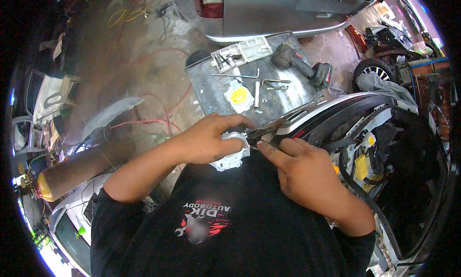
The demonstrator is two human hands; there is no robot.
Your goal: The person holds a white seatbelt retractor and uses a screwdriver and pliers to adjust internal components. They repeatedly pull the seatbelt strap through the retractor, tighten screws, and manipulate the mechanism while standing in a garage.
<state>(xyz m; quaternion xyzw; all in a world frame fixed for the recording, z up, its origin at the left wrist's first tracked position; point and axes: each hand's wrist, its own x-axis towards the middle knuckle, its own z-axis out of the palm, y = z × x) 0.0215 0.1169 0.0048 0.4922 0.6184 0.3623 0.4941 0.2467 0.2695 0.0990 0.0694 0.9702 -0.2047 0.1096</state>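
Observation:
Close to my chest, my left hand (204, 140) is closed around a round white part (232, 160) with a lobed rim, thumb across its face. My right hand (307, 173) is closed on a dark pair of pliers (261, 133), its index finger stretched along the tool. The jaws meet the right edge of the white part; the exact contact is hidden by my fingers. Just beyond my left hand, a similar white part with a yellow centre (239, 97) lies on the dark work table (206, 87).
The table carries an open grey tool case (240, 53), an L-shaped wrench (237, 75), a socket (257, 94) and a cordless impact wrench (295, 61). A grey vehicle (273, 12) stands behind it. To the right is an open car door frame (345, 157). Red hoses (144, 122) cross the floor leftward.

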